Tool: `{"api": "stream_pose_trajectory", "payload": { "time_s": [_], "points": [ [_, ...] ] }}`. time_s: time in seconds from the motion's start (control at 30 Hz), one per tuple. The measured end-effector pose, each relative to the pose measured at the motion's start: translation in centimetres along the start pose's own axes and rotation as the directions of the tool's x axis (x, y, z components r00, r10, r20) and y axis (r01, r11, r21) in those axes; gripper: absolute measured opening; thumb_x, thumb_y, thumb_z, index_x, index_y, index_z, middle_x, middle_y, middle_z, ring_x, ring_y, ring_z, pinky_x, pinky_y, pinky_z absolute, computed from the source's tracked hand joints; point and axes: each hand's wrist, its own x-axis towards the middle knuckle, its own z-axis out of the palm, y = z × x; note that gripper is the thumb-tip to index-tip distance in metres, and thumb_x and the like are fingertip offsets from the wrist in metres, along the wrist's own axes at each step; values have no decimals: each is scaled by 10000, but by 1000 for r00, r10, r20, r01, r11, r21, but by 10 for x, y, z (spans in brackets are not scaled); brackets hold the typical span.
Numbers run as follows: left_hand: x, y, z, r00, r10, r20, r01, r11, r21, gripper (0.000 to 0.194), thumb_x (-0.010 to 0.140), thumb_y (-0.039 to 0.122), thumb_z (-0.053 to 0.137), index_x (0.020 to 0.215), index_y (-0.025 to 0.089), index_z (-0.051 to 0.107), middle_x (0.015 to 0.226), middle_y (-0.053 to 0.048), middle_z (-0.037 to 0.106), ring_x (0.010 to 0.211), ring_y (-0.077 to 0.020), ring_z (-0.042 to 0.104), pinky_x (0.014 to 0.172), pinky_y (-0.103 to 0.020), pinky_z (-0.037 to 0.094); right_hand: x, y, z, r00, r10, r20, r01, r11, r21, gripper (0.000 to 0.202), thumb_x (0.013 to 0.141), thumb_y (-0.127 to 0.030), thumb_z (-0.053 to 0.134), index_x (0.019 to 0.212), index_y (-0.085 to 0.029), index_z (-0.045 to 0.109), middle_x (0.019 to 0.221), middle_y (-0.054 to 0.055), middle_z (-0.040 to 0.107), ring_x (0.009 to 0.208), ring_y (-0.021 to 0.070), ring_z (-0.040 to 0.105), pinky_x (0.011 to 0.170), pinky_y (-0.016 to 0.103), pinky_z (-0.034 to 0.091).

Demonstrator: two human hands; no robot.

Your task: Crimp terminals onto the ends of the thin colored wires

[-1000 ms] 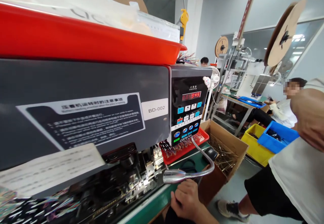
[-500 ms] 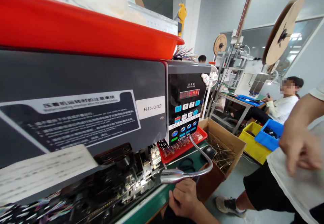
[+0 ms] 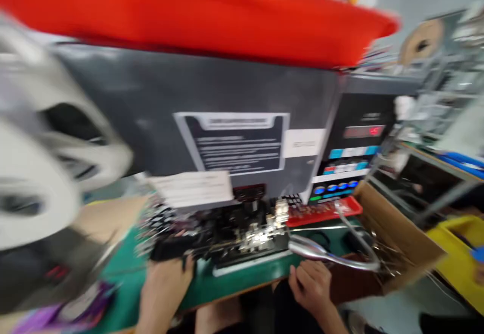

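My left hand (image 3: 166, 286) lies on the green bench top (image 3: 204, 288), at the near side of a dark block (image 3: 168, 248). Its thumb shows, but the other fingers are hidden or smeared by motion. My right hand (image 3: 312, 283) is curled into a fist at the bench's front edge, with nothing visible in it. Just above this hand hangs the silver head of a gooseneck lamp (image 3: 308, 247). Between and beyond my hands is the lit metal tooling (image 3: 260, 236) of a grey press machine (image 3: 151, 92). Black-sheathed wires (image 3: 159, 220) lie left of the tooling.
A counter panel (image 3: 351, 147) is on the machine's right, above a red tray (image 3: 325, 210) of wire pieces. A cardboard box (image 3: 404, 228) with thin pieces and a yellow bin (image 3: 461, 253) stand to the right. A large red tray (image 3: 212, 21) tops the machine. White reels (image 3: 34, 188) are at left.
My view has swung left and blurred. My left hand, the white reels and the bench's left side have come into view; the standing person has mostly left it. My right hand stays curled below the lamp.
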Motion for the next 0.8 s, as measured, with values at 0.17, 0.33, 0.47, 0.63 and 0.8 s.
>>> {"api": "stream_pose_trajectory", "payload": {
  "time_s": [0.17,0.33,0.47,0.63,0.8],
  "points": [
    [-16,-13,0,998,-63,-14,64,988,143,283,989,174,545,1077,165,814,1082,-201,845,1098,-383,770,968,-475,624,-3,21,1,996,-85,1,85,993,85,377,1061,-92,786,757,-235,614,627,-15,687,547,164,596,661,387,353],
    [-24,-11,-14,999,-5,36,0,991,132,245,1023,94,623,1104,200,829,1134,-161,845,1111,-361,766,940,-439,627,-9,30,2,980,-200,-12,199,979,-41,276,1073,-156,812,837,-209,679,689,22,783,562,181,711,704,375,470],
    [-42,-5,-37,998,31,55,-35,997,75,208,1118,176,622,1150,228,821,1150,-128,831,1053,-335,759,947,-449,604,-6,30,0,979,-203,20,203,978,-52,338,1052,-151,818,777,-224,635,644,-10,738,533,168,683,689,366,470],
    [-82,18,-65,995,-62,75,79,966,-246,163,1139,271,652,1165,249,811,1055,-77,801,991,-294,740,930,-410,568,4,23,-6,985,-161,56,161,987,11,406,1013,-108,824,731,-244,567,589,-49,627,514,147,575,631,356,402],
    [-120,68,-67,880,-301,367,472,473,-744,166,1055,391,785,1030,227,790,942,-43,767,843,-225,696,780,-307,542,6,-32,-15,969,-8,248,-105,893,438,331,1055,-118,717,765,-247,625,622,-30,589,545,165,554,601,335,421]
  ]
}}
